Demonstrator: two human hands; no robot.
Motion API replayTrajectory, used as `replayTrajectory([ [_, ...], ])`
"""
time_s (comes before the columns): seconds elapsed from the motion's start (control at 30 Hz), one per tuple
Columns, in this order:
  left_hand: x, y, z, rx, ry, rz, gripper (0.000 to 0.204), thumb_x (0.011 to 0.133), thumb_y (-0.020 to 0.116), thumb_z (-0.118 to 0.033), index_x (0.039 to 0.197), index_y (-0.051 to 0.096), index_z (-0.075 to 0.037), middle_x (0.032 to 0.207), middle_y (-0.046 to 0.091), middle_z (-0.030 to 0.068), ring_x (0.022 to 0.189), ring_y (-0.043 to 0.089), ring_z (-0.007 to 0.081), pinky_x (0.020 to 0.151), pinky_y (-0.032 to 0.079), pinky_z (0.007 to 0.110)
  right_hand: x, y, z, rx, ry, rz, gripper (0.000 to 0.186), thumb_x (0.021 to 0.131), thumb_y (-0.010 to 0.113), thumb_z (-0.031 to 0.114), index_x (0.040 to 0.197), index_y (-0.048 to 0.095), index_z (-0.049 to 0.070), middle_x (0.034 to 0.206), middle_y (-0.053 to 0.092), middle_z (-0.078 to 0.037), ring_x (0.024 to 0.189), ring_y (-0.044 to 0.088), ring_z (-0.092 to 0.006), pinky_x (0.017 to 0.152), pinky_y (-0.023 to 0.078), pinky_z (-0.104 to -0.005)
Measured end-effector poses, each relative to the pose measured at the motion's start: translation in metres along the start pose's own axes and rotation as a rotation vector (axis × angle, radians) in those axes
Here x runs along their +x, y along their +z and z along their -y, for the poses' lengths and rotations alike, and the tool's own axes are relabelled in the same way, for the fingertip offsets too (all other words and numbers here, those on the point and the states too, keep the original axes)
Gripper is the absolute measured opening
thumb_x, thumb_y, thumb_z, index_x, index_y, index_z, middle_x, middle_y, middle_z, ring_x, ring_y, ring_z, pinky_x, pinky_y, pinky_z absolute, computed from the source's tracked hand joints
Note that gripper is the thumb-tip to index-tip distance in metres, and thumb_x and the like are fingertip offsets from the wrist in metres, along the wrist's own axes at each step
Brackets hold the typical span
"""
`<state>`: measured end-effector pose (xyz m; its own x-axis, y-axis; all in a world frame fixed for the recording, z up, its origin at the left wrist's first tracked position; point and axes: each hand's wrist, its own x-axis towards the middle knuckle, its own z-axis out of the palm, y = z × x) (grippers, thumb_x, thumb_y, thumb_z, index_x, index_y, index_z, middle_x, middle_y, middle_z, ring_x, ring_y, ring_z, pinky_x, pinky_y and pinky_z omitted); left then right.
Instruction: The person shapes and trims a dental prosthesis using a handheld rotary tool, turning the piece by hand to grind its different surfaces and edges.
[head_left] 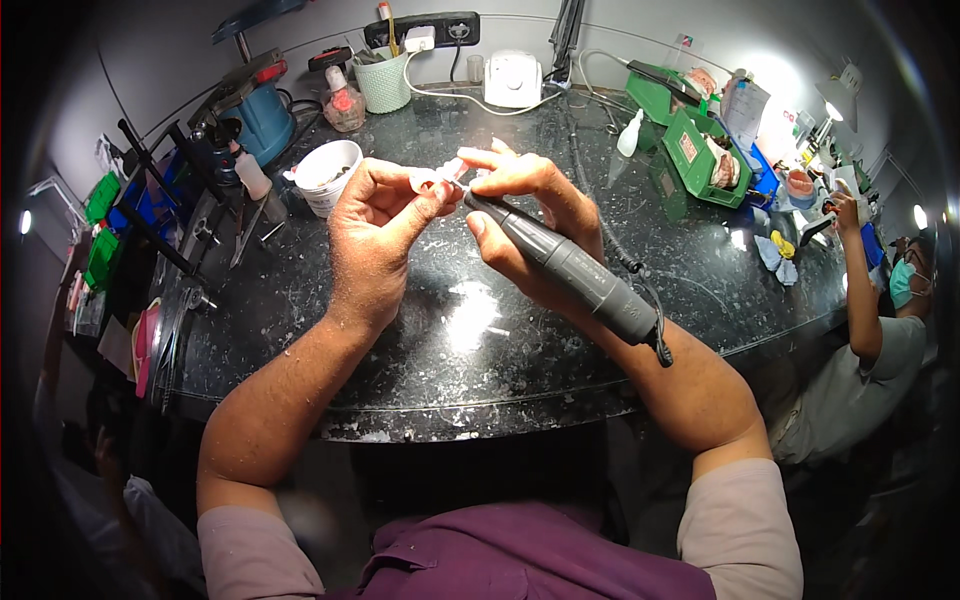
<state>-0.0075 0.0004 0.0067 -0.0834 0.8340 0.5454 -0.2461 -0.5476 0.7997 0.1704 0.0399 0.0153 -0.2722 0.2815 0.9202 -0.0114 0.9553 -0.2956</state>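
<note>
Above the middle of the dark bench, my left hand (372, 228) pinches a small pink and whitish denture piece (424, 180) between thumb and fingers. Much of the piece is hidden by the fingertips. My right hand (548, 198) is closed around a black rotary handpiece (575, 270), held slantwise with its cord end toward my right forearm. The handpiece's thin metal tip points at the denture piece; whether it touches cannot be made out. Some fingers of my right hand reach over to the piece, close to my left fingertips.
A white tub (325, 178) stands just left of my left hand. The handpiece's coiled cord (612, 240) runs back across the speckled bench (480, 375). Green boxes with dental models (706, 160) are at the right, a white control unit (512, 80) behind. A masked person (870, 350) works at far right.
</note>
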Motion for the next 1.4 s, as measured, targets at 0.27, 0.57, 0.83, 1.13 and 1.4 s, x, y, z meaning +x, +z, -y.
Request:
replayTrajectory([
  [0.27, 0.000, 0.001, -0.001, 0.039, 0.032, -0.007, 0.013, 0.092, 0.066, 0.003, 0.098, 0.056, -0.003, 0.100, 0.070, 0.0139, 0.098, 0.070, 0.0192, 0.090, 0.056, 0.031, -0.002, 0.002, -0.004, 0.012, 0.029, -0.036, 0.031, 0.075, 0.076, 0.006, 0.103, 0.062, 0.003, 0.105, 0.069, -0.018, 0.101, 0.069, -0.0297, 0.092, 0.052, -0.0392],
  [0.57, -0.003, 0.004, -0.006, 0.187, 0.053, -0.043, 0.015, 0.091, 0.067, 0.004, 0.100, 0.056, -0.001, 0.103, 0.069, 0.0140, 0.098, 0.069, 0.0169, 0.089, 0.056, 0.029, -0.004, 0.002, 0.001, 0.061, 0.059, -0.036, 0.029, 0.077, 0.074, 0.003, 0.103, 0.060, 0.003, 0.104, 0.068, -0.020, 0.095, 0.070, -0.0284, 0.082, 0.055, -0.0353],
  [0.83, -0.003, 0.009, 0.000, 0.121, 0.138, -0.015, 0.016, 0.090, 0.068, 0.005, 0.101, 0.058, -0.001, 0.100, 0.069, 0.0104, 0.093, 0.068, 0.0158, 0.085, 0.056, 0.029, -0.008, -0.004, 0.006, 0.054, 0.115, -0.008, 0.028, 0.079, 0.066, -0.004, 0.106, 0.059, 0.000, 0.113, 0.065, -0.019, 0.107, 0.065, -0.0239, 0.091, 0.053, -0.0355],
  [1.13, 0.004, -0.019, 0.009, 0.271, 0.123, -0.069, 0.017, 0.095, 0.065, -0.005, 0.111, 0.061, -0.003, 0.108, 0.066, 0.0055, 0.101, 0.063, 0.0121, 0.096, 0.046, 0.028, 0.003, 0.015, -0.004, 0.119, -0.021, -0.179, 0.027, 0.074, 0.075, 0.016, 0.094, 0.060, 0.006, 0.084, 0.060, -0.008, 0.072, 0.064, -0.0217, 0.065, 0.053, -0.0321],
  [1.4, 0.001, -0.017, 0.014, 0.248, 0.072, -0.093, 0.019, 0.094, 0.065, -0.004, 0.111, 0.058, -0.001, 0.110, 0.065, 0.0077, 0.104, 0.062, 0.0136, 0.098, 0.045, 0.029, -0.003, 0.005, -0.001, 0.076, -0.033, -0.091, 0.028, 0.071, 0.072, 0.003, 0.096, 0.059, 0.006, 0.093, 0.067, -0.010, 0.083, 0.069, -0.0213, 0.073, 0.056, -0.0317],
])
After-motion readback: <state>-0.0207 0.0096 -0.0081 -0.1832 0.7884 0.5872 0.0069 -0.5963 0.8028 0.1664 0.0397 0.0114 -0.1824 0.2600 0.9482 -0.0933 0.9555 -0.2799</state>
